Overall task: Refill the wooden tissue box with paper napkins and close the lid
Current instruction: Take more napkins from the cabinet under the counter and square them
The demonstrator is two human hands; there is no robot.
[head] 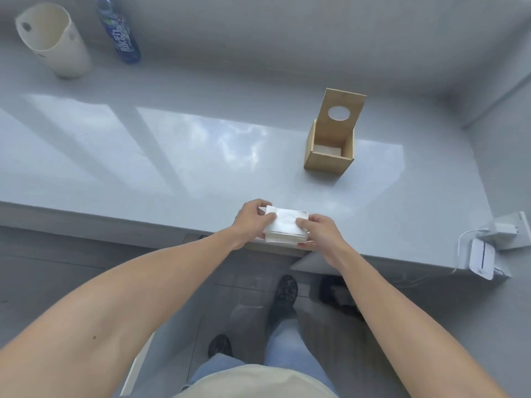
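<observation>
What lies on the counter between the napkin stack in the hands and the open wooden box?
Nothing: in the head view only bare, glossy counter separates the napkin stack from the wooden tissue box.

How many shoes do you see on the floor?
2: one dark shoe below the counter edge, under the napkins, and another shoe lower left, near the knee. More could hide under the counter.

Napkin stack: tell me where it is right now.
In the head view the napkin stack sits at the counter's near edge, held between the left hand and right hand, well short of the open wooden box.
</observation>
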